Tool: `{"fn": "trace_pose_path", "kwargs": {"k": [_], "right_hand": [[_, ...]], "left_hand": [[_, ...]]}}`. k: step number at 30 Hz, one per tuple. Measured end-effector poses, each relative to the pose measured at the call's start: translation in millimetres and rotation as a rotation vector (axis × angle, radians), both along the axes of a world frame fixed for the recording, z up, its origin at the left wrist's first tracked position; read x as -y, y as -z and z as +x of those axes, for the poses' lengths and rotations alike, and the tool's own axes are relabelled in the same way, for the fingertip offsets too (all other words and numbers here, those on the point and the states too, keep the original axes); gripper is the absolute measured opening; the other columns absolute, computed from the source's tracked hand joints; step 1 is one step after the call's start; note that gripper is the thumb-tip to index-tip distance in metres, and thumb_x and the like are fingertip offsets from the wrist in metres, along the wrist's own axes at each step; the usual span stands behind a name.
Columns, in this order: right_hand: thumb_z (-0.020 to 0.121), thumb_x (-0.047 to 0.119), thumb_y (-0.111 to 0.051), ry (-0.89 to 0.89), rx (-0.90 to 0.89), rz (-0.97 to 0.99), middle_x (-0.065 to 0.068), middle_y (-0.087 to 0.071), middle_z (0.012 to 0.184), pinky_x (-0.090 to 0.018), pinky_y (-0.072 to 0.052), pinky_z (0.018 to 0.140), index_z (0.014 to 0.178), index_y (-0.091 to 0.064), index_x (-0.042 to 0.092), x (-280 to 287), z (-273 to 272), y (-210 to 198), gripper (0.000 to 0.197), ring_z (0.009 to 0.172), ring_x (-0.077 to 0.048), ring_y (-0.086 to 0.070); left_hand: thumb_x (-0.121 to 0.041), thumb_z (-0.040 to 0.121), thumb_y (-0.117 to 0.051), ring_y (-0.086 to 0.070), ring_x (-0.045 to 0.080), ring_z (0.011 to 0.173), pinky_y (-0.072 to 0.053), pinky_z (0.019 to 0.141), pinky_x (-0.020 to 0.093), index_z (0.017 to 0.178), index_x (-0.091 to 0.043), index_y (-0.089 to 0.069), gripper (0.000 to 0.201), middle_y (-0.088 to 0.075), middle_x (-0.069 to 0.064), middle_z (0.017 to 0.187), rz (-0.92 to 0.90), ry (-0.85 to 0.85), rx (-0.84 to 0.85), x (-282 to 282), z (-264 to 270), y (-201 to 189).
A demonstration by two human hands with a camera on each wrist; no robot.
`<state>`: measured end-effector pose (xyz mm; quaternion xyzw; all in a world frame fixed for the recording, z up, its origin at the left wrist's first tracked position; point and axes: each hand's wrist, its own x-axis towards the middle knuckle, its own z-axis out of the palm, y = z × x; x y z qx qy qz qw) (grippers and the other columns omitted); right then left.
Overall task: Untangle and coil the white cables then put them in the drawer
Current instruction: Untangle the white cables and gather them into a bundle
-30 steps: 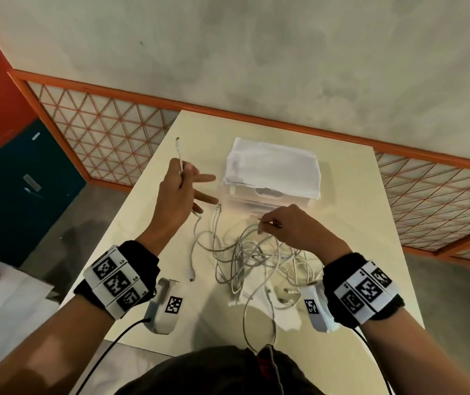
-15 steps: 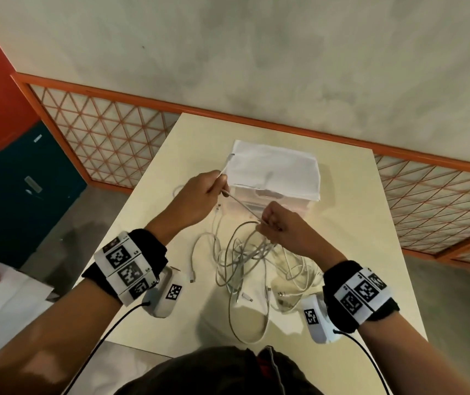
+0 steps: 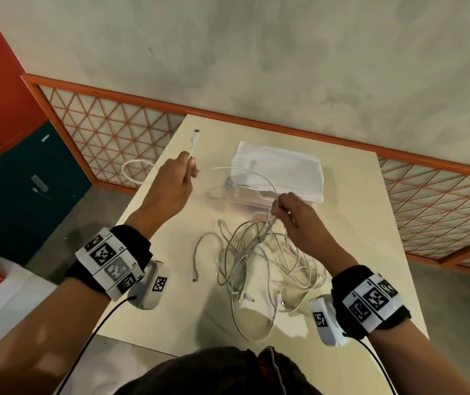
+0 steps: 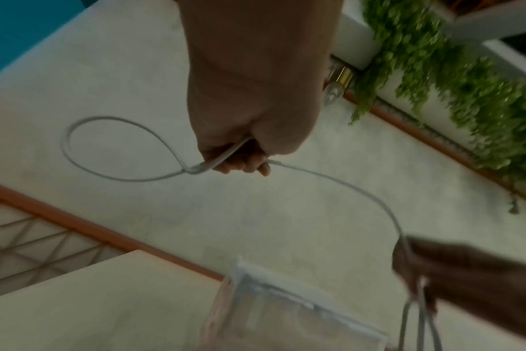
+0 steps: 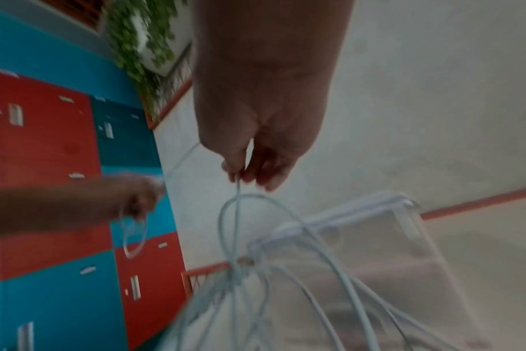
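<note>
The left hand [image 3: 172,183] grips one white cable [image 3: 245,173] near its connector [image 3: 194,138], with a small loop hanging off to its left. The right hand [image 3: 299,220] pinches the same strand where it leaves the tangle [image 3: 259,263], which lies on the table [image 3: 356,223] in front of the clear drawer unit [image 3: 256,195].

Handling (a judgement): the cables are light, limp and smooth, so strands slide under tension but snag at connectors. Hold just behind the plug, feed slack with the pinching fingers, and avoid hard pulls that tighten knots.
</note>
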<state>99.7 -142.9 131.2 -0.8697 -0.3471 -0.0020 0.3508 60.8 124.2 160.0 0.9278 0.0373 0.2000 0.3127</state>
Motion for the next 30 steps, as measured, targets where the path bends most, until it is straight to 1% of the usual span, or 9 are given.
{"fn": "trace_pose_path", "kwargs": {"k": [6,8,11,14,17,20,22,26,30], "right_hand": [[0.101,0.013,-0.033,0.082,0.060,0.178,-0.004,-0.060,0.066,-0.020,-0.042,0.060,0.089,-0.043,0.009,-6.5,-7.2,-63.8,0.016,0.061,-0.016,-0.053],[0.101,0.015,-0.034,0.077,0.080,0.189,-0.006,-0.055,0.063,-0.026,-0.044,0.057,0.091,-0.044,0.008,-10.9,-7.4,-74.4,0.016,0.057,-0.020,-0.050],[0.101,0.021,-0.038,0.027,0.042,0.200,-0.008,-0.055,0.075,-0.026,-0.050,0.058,0.093,-0.051,0.008,-16.4,-4.5,-73.9,0.020,0.060,-0.018,-0.051],[0.096,0.026,-0.050,-0.098,0.000,0.014,-0.003,-0.061,0.082,-0.024,-0.044,0.068,0.089,-0.063,0.013,-21.0,-4.1,-53.8,0.020,0.073,-0.013,-0.057],[0.093,0.026,-0.056,-0.137,-0.064,-0.043,0.002,-0.057,0.077,-0.017,-0.038,0.066,0.087,-0.068,0.012,-29.9,-10.7,-28.6,0.019,0.071,-0.008,-0.054],[0.090,0.024,-0.060,-0.124,-0.039,0.027,0.003,-0.052,0.071,-0.013,-0.035,0.062,0.084,-0.068,0.011,-40.2,-14.8,-21.2,0.017,0.065,-0.002,-0.047],[0.088,0.028,-0.064,-0.112,-0.030,0.044,-0.005,-0.053,0.067,-0.015,-0.033,0.059,0.079,-0.064,0.013,-41.8,-14.2,-21.8,0.018,0.061,-0.009,-0.045],[0.091,0.028,-0.061,-0.047,-0.191,-0.014,0.001,-0.047,0.059,-0.015,-0.032,0.054,0.072,-0.050,0.007,-23.9,-11.3,-9.7,0.029,0.055,-0.014,-0.047],[0.096,0.026,-0.050,-0.084,-0.276,-0.093,0.003,-0.063,0.068,-0.031,-0.048,0.069,0.068,-0.047,0.020,-1.1,-11.9,15.6,0.029,0.069,-0.021,-0.064]], "left_hand": [[-0.009,0.101,-0.032,-0.050,0.025,0.070,-0.028,0.063,0.023,0.090,0.000,-0.051,0.023,-0.059,0.005,0.081,-0.020,0.008,-0.147,-4.6,-13.8,28.6],[-0.009,0.101,-0.032,-0.052,0.026,0.066,-0.031,0.059,0.023,0.086,-0.004,-0.048,0.022,-0.056,0.000,0.074,-0.075,0.064,-0.170,2.1,-17.3,31.2],[-0.010,0.101,-0.032,-0.056,0.014,0.065,-0.042,0.060,0.009,0.093,-0.001,-0.053,0.024,-0.061,-0.002,0.077,-0.193,0.099,-0.238,6.4,-20.2,37.3],[-0.025,0.103,-0.032,-0.059,0.025,0.081,-0.052,0.081,0.035,0.107,-0.017,-0.061,0.030,-0.066,0.002,0.101,-0.389,0.100,-0.094,7.6,-20.9,41.3],[-0.025,0.103,-0.031,-0.060,0.017,0.094,-0.043,0.084,0.011,0.112,-0.014,-0.062,0.034,-0.067,-0.005,0.111,-0.469,0.252,-0.020,20.8,-22.4,30.4],[-0.029,0.101,-0.032,-0.062,0.007,0.091,-0.043,0.088,0.022,0.098,-0.017,-0.062,0.033,-0.069,-0.001,0.093,-0.462,0.447,-0.229,39.1,-23.7,29.5],[-0.028,0.102,-0.033,-0.057,0.006,0.070,-0.044,0.076,0.031,0.083,-0.021,-0.056,0.031,-0.060,-0.001,0.076,-0.493,0.471,-0.328,45.2,-25.6,33.7],[-0.020,0.103,-0.034,-0.043,-0.001,0.058,-0.037,0.063,0.018,0.074,-0.024,-0.043,0.030,-0.044,-0.008,0.067,-0.429,0.341,-0.111,38.6,-27.1,17.0],[-0.019,0.103,-0.032,-0.042,0.001,0.061,-0.034,0.065,0.014,0.075,-0.023,-0.042,0.029,-0.043,-0.010,0.069,-0.429,0.274,0.044,26.6,-24.4,-1.5]]}}
